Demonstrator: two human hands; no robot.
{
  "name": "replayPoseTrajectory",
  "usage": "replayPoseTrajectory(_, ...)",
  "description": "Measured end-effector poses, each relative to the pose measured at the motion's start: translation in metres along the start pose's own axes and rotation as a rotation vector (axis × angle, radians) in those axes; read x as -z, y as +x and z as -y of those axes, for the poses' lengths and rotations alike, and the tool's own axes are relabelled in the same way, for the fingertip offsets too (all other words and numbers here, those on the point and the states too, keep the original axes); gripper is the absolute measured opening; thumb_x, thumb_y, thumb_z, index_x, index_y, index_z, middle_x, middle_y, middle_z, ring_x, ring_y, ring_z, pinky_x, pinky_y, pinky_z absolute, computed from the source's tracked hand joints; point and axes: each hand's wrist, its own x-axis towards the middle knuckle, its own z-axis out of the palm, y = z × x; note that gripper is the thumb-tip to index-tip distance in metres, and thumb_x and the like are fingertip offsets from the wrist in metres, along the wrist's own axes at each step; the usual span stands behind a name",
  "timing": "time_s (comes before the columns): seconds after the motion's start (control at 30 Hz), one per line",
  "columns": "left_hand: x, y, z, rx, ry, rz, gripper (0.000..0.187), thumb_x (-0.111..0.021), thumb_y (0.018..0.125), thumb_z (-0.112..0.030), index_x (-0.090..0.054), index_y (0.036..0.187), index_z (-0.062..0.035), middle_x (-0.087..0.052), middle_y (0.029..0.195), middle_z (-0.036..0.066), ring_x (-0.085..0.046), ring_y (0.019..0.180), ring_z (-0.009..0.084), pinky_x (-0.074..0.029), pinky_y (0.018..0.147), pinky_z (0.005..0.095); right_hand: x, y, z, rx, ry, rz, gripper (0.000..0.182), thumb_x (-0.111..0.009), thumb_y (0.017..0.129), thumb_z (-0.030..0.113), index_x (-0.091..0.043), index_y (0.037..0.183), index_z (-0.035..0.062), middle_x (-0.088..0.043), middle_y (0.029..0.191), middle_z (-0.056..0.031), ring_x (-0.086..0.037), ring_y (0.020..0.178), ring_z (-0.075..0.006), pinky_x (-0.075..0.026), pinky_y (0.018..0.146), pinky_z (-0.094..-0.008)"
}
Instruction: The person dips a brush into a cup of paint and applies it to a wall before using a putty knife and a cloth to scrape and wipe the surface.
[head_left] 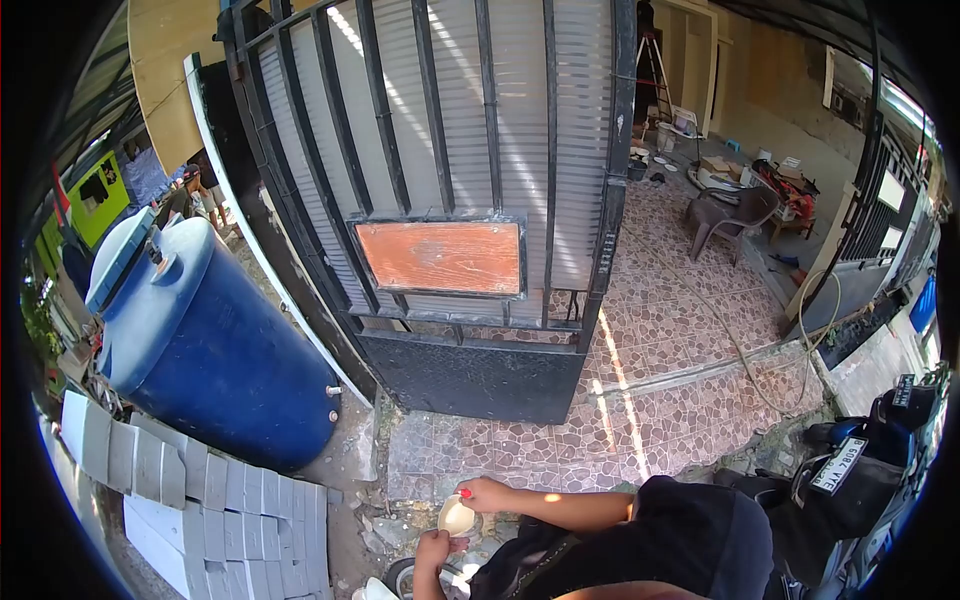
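Observation:
A round, cream-coloured, bowl-like container [457,517] is between my two hands, low in the head view. My left hand [435,549] is closed at its lower edge, fingers curled beneath the rim. Above it, my right hand [487,495] pinches a small red thing [465,493] at the container's upper edge. Its kind is too small to make out. Below my hands, a wheel-like round rim [402,577] and a white object [375,589] are partly cut off by the frame.
A black metal gate [470,375] with an orange panel [440,257] stands ahead. To the left are a blue water tank [215,340] and stacked grey blocks [230,520]. Motorbikes [850,480] are at right. A hose [745,365] crosses the tiles near a brown chair [730,215].

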Motion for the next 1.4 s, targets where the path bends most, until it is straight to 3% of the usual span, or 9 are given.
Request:
replayPoseTrajectory(0.43, 0.008, 0.062, -0.057, -0.024, 0.169, 0.059, 0.031, -0.036, 0.083, -0.007, -0.051, 0.093, 0.0177, -0.063, 0.078, 0.023, -0.066, 0.069, 0.0274, -0.055, 0.061, 0.0306, 0.04, 0.045, -0.016, -0.064, -0.044, -0.118, 0.027, -0.054, 0.074, 0.018, -0.06, 0.097, 0.0064, -0.062, 0.082, -0.0191, -0.061, 0.076, -0.0338, -0.048, 0.069, -0.0394)
replayPoseTrajectory(0.57, 0.028, 0.087, -0.062, -0.011, 0.197, 0.192, 0.032, -0.036, 0.085, -0.007, -0.049, 0.099, 0.0179, -0.063, 0.085, 0.024, -0.065, 0.074, 0.0297, -0.054, 0.07, 0.0322, 0.039, 0.052, -0.017, -0.073, -0.065, -0.233, 0.023, -0.054, 0.074, 0.016, -0.061, 0.093, 0.0065, -0.062, 0.078, -0.0189, -0.061, 0.074, -0.0338, -0.048, 0.066, -0.0395)
replayPoseTrajectory(0.6, 0.03, 0.086, -0.072, -0.027, 0.187, 0.209, 0.028, -0.037, 0.083, -0.008, -0.053, 0.084, 0.014, -0.063, 0.077, 0.022, -0.065, 0.066, 0.0231, -0.052, 0.057, 0.0309, 0.042, 0.054, -0.012, -0.1, -0.025, -0.248, 0.022, -0.054, 0.073, 0.015, -0.061, 0.092, 0.0065, -0.062, 0.078, -0.0191, -0.061, 0.073, -0.0336, -0.048, 0.066, -0.0388)
replayPoseTrajectory(0.7, 0.038, 0.082, -0.103, -0.086, 0.296, 0.223, 0.03, -0.038, 0.084, -0.013, -0.054, 0.091, 0.0123, -0.065, 0.079, 0.018, -0.066, 0.068, 0.0222, -0.052, 0.055, 0.0296, 0.045, 0.056, 0.008, -0.141, -0.007, -0.367, 0.021, -0.053, 0.075, 0.013, -0.061, 0.093, 0.0043, -0.062, 0.079, -0.0201, -0.062, 0.074, -0.0326, -0.048, 0.065, -0.0371)
replayPoseTrajectory(0.83, 0.058, 0.09, -0.126, -0.172, 0.345, 0.241, 0.031, -0.041, 0.083, -0.013, -0.057, 0.092, 0.0123, -0.065, 0.076, 0.019, -0.066, 0.07, 0.0228, -0.051, 0.067, 0.0313, 0.046, 0.067, 0.039, -0.222, 0.059, -0.433, 0.021, -0.054, 0.077, 0.011, -0.06, 0.096, 0.0045, -0.062, 0.078, -0.0176, -0.063, 0.072, -0.027, -0.048, 0.065, -0.0343)
replayPoseTrajectory(0.97, 0.079, 0.088, -0.143, -0.15, 0.386, 0.225, 0.031, -0.038, 0.085, -0.012, -0.055, 0.1, 0.0103, -0.066, 0.083, 0.017, -0.065, 0.072, 0.019, -0.051, 0.066, 0.0274, 0.036, 0.09, 0.038, -0.224, 0.205, -0.435, 0.016, -0.052, 0.08, 0.006, -0.059, 0.095, 0.0024, -0.057, 0.065, -0.0037, -0.052, 0.056, -0.0103, -0.041, 0.051, -0.0256)
replayPoseTrajectory(1.07, 0.087, 0.083, -0.14, -0.137, 0.199, 0.222, 0.033, -0.04, 0.087, -0.016, -0.053, 0.104, 0.0084, -0.066, 0.083, 0.015, -0.065, 0.073, 0.0175, -0.05, 0.067, 0.0272, 0.037, 0.097, 0.053, -0.165, 0.175, -0.491, 0.014, -0.051, 0.082, 0.005, -0.058, 0.093, 0.0011, -0.051, 0.063, 0.0007, -0.045, 0.053, -0.0048, -0.035, 0.047, -0.0224)
replayPoseTrajectory(1.27, 0.105, 0.09, -0.143, -0.256, 0.018, 0.226, 0.044, -0.041, 0.093, -0.036, -0.051, 0.113, 0.0021, -0.064, 0.085, 0.011, -0.061, 0.071, 0.0134, -0.048, 0.067, 0.0258, 0.032, 0.117, 0.062, -0.355, 0.449, -0.548, 0.01, -0.051, 0.082, 0.005, -0.056, 0.09, 0.0003, -0.052, 0.061, -0.0013, -0.043, 0.045, -0.0059, -0.035, 0.041, -0.0226)
replayPoseTrajectory(1.4, 0.125, 0.117, -0.13, -0.17, -0.076, 0.168, 0.049, -0.036, 0.093, -0.043, -0.052, 0.114, -0.0015, -0.064, 0.087, 0.009, -0.059, 0.071, 0.0126, -0.046, 0.066, 0.0243, 0.032, 0.129, 0.064, -0.365, 0.556, -0.579, 0.008, -0.051, 0.083, 0.003, -0.054, 0.089, -0.0007, -0.051, 0.061, -0.0027, -0.044, 0.043, -0.0077, -0.036, 0.04, -0.0231)
